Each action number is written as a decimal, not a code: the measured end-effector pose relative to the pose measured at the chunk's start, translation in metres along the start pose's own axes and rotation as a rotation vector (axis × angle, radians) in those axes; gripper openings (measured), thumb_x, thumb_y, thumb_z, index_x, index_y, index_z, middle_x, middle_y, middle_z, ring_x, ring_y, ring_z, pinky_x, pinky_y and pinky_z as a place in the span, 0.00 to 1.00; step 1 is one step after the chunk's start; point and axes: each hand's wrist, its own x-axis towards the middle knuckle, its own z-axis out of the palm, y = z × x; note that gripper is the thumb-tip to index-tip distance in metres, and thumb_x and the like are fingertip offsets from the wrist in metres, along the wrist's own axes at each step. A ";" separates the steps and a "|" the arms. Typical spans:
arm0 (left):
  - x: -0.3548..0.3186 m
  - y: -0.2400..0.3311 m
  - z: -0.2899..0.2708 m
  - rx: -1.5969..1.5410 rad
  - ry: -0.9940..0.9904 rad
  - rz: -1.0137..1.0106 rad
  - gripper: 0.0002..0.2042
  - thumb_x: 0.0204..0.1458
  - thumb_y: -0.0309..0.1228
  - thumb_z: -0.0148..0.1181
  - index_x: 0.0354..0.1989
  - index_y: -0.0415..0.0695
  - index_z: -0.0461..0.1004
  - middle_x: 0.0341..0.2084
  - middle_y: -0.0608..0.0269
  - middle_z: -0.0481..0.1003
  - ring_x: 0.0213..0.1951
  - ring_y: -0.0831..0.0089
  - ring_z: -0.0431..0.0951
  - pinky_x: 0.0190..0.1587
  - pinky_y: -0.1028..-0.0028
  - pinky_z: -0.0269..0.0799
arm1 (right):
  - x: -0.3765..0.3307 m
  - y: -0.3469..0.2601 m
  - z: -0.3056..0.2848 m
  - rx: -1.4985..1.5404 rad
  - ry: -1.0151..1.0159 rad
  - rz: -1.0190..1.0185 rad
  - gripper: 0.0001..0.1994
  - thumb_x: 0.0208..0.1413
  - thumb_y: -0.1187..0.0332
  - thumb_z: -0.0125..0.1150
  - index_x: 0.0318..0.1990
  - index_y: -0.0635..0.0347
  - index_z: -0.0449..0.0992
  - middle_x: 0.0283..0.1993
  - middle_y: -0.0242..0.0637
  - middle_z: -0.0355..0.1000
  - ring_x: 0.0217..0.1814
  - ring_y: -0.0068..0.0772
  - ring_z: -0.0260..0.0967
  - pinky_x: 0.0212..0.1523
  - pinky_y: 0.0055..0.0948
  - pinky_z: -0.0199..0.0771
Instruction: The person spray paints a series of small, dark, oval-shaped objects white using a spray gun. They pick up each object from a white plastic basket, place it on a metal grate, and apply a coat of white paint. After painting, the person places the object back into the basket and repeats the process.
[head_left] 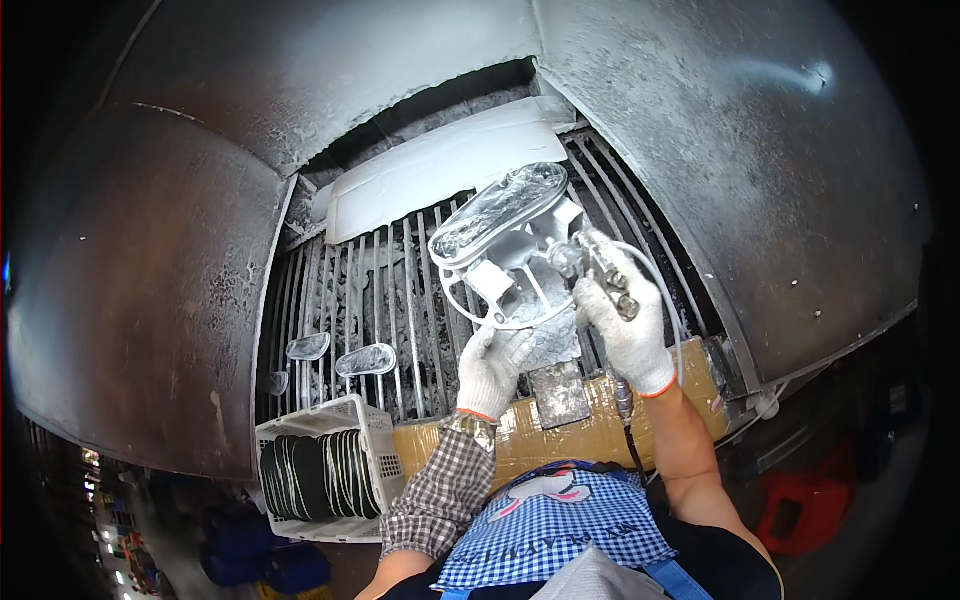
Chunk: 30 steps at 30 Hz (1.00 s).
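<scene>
An oval piece (pixel 505 212) with a shiny, crinkled top and white rim rests tilted on a white-coated round stand (pixel 540 297) with spokes and blocks. My left hand (pixel 490 368), in a white knit glove, is at the stand's near edge, its thumb against the ring; the other fingers are partly hidden. In my gloved right hand (pixel 628 318) is a metal spray gun (pixel 622 297), its nozzle end close to the stand's right side. A hose fitting (pixel 624 402) hangs below that hand, and a pale hose loops past its right side.
Metal bars (pixel 385 270) form the booth floor, between tall metal walls (pixel 150 290). Small oval pieces (pixel 366 360) lie on the bars at left. A white basket (pixel 385 440) holds several dark, pale-edged discs. Pale cardboard (pixel 450 165) lies at the back; a taped brown strip (pixel 450 455) lines the front.
</scene>
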 end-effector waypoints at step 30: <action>-0.002 0.042 -0.021 -0.010 0.061 0.084 0.26 0.64 0.36 0.57 0.66 0.30 0.68 0.62 0.36 0.73 0.59 0.45 0.78 0.62 0.50 0.78 | -0.012 -0.010 -0.023 0.037 0.184 0.009 0.29 0.71 0.67 0.62 0.74 0.70 0.64 0.40 0.31 0.75 0.35 0.15 0.70 0.34 0.18 0.74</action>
